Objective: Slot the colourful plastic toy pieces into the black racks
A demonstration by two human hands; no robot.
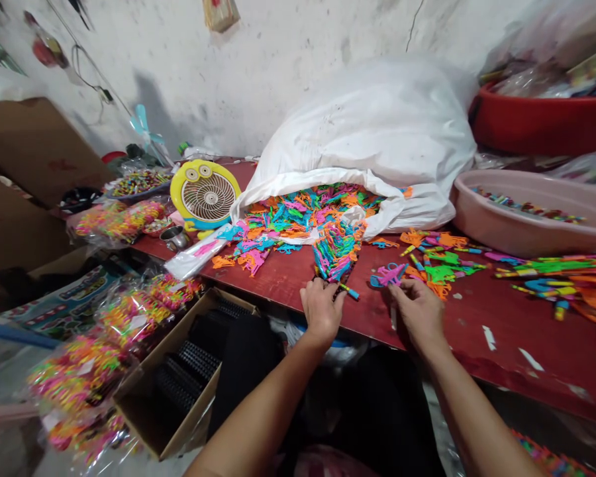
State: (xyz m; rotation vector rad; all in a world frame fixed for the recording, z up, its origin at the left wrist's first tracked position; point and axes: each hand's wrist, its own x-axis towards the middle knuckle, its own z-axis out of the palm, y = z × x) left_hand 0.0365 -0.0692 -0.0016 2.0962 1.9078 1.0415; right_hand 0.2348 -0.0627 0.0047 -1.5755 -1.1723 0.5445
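Note:
At the table's front edge, my left hand [322, 310] has its fingers curled at the near end of a lined-up stack of colourful plastic pieces [338, 250]. A short striped stick [350, 291] pokes out beside its fingertips; what the fingers grip is hidden. To the right, my right hand [421, 315] pinches a small bunch of pink and blue plastic pieces [390, 273] just over the red table [367, 315]. Behind the stack, a big white sack [377, 126] lies on its side, its mouth spilling loose plastic pieces [298, 212] in many colours.
Loose orange and green pieces with striped sticks [442, 262] lie right of my right hand, before a pink basin [526, 218]. A red basin [546, 122] stands behind. Leftward are a yellow fan [206, 192], a metal cup [175, 238], a cardboard box [166, 430] and bagged pieces [84, 371].

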